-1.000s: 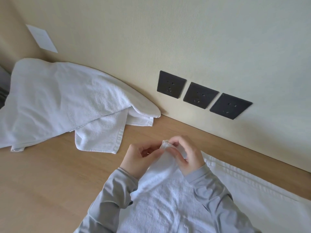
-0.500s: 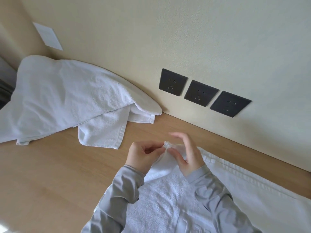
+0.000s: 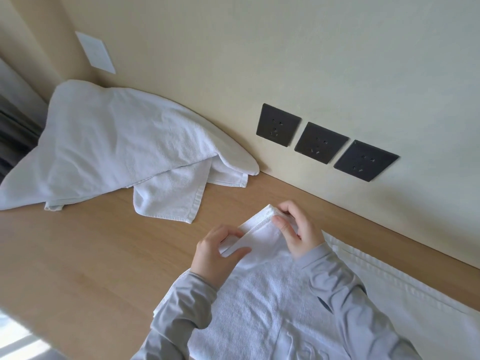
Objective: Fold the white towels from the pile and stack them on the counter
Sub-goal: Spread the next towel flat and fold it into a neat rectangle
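1. A white terry-cloth towel [image 3: 262, 302] lies spread on the light wooden table [image 3: 91, 255], near the table's back edge by the wall, its hemmed end lifted between two hands.
2. The left hand [image 3: 215, 253], in a grey long sleeve [image 3: 179, 315], pinches the hem, its fingers [image 3: 235, 254] clamped on the cloth.
3. The right hand [image 3: 296, 229] grips the towel's folded corner, thumb and fingers closed on it.
4. A second white towel layer [image 3: 415, 305] extends beneath, along the back edge toward the right.
5. A loose pile of white towels [image 3: 111, 146] sits at the table's far left corner, against the cream wall [image 3: 285, 48].
6. Three dark square wall sockets [image 3: 320, 142] line the wall above the back edge.
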`<state>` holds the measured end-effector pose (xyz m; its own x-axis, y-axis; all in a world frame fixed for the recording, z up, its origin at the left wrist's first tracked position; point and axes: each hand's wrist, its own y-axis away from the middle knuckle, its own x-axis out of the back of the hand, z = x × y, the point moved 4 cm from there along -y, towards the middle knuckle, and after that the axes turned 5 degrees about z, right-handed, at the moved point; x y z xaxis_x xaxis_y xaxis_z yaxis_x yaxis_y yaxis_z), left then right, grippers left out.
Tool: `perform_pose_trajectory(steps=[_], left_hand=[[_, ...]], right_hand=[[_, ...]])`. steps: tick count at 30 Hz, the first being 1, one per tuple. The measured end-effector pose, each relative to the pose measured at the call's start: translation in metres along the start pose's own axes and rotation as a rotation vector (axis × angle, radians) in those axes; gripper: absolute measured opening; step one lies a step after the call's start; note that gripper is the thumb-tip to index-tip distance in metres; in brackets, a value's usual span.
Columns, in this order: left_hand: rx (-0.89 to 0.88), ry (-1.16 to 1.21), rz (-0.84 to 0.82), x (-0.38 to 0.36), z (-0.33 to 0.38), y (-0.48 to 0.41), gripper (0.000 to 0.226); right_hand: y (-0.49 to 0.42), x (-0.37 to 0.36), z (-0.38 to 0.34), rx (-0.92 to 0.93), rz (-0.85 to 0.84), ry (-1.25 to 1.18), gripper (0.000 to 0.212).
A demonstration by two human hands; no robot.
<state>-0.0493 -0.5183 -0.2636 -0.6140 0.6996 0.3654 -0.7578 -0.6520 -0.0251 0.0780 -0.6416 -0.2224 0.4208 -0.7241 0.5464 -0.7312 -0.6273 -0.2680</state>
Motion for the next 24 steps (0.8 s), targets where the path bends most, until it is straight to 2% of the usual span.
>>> perform_pose_trajectory(steps=[5,11,19,24], left_hand=[[0.107,0.0,0.043,0.011,-0.022,0.014,0.039],[0.078,-0.09,0.049,0.015,-0.037,0.015,0.021],[0.23,-0.182,0.014,0.049,-0.091,0.042,0.012],[0.268,-0.189,-0.004,0.075,-0.109,0.052,0.024]], right_hand=[[0.002,-0.002,0.005,-0.02,0.017,-0.031,0.011],[0.003,-0.002,0.007,-0.024,0.049,-0.04,0.014],[-0.007,0.02,0.024,-0.115,0.277,-0.078,0.018],[-0.014,0.038,0.03,-0.137,0.364,-0.022,0.013]])
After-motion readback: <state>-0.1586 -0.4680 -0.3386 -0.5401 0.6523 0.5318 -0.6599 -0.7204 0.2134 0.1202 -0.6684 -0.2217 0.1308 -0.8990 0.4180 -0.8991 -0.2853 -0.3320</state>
